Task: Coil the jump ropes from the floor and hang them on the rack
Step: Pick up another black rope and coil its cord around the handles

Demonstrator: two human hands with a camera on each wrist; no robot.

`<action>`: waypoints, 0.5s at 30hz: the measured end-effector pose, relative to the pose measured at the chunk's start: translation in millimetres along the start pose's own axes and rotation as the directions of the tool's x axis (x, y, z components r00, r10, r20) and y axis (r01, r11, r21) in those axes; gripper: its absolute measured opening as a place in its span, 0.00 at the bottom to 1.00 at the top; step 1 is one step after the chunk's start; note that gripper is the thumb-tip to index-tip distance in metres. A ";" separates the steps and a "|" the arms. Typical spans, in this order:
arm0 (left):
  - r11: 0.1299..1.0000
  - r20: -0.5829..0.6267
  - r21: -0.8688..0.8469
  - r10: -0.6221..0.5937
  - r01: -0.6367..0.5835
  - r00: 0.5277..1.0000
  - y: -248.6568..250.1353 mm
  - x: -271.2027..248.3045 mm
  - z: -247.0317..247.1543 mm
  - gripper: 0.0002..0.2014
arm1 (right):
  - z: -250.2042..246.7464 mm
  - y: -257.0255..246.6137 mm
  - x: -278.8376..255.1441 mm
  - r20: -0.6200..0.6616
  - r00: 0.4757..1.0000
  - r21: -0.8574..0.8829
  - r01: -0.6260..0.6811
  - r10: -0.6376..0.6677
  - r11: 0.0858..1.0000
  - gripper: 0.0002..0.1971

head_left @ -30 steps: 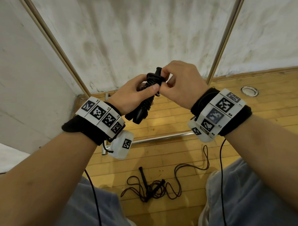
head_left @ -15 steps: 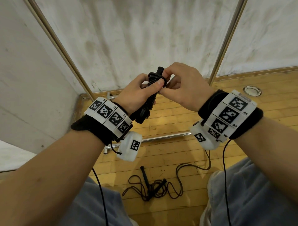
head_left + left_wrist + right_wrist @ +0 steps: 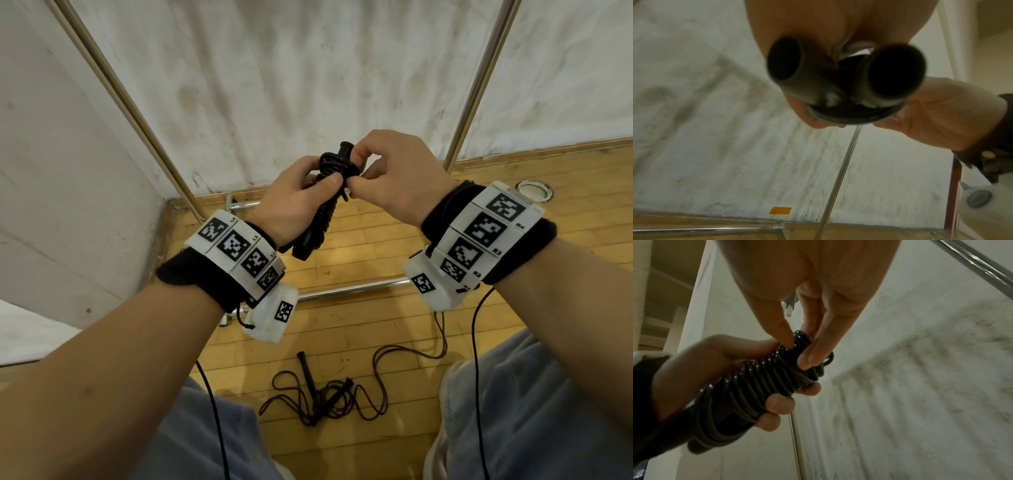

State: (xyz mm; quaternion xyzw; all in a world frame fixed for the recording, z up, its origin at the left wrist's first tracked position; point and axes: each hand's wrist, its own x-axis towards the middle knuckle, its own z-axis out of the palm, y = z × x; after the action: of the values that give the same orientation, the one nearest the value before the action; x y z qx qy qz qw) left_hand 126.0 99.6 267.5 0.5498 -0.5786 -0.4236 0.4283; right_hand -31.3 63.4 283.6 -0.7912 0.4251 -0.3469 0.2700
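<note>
the left hand (image 3: 294, 202) hides much of the coiled rope (image 3: 327, 202); the rack's (image 3: 479, 85) posts run off the top edge; the left wrist view is blurred.

In front of me stands a white wall (image 3: 308, 85), scuffed and streaked with grey marks, and it meets a second pale wall (image 3: 68, 171) in the corner on my left. Below me lies a wooden plank floor (image 3: 359, 246) in a warm yellow tone, edged by a wooden skirting strip (image 3: 548, 154) along the wall's foot. A round metal fitting (image 3: 533, 191) is set into the boards at my right. A small orange tape patch (image 3: 780, 210) sticks low on the wall.
</note>
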 end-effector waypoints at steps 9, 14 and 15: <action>0.987 -0.046 0.147 0.077 -0.069 0.996 0.4 -1.0 5.9 0.15 | 5.2 -1.7 -4.0 -0.107 0.988 -0.136 0.097 -0.112 0.986 0.05; 0.999 -0.062 -0.018 -0.035 0.034 0.997 -1.9 -0.3 5.3 0.10 | 13.4 0.3 -5.6 -0.036 0.994 -0.067 0.104 -0.107 0.992 0.09; 0.996 -0.044 -0.064 -0.069 0.066 0.997 -0.7 -0.5 4.4 0.09 | 14.1 0.8 -5.4 -0.023 0.995 -0.064 0.099 -0.101 0.993 0.10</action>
State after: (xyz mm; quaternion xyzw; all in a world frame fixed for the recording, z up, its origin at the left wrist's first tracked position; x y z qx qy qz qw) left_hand 121.9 100.2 265.6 0.5649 -0.5363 -0.4429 0.4440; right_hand -22.8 69.5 272.6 -0.8151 0.3990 -0.3567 0.2217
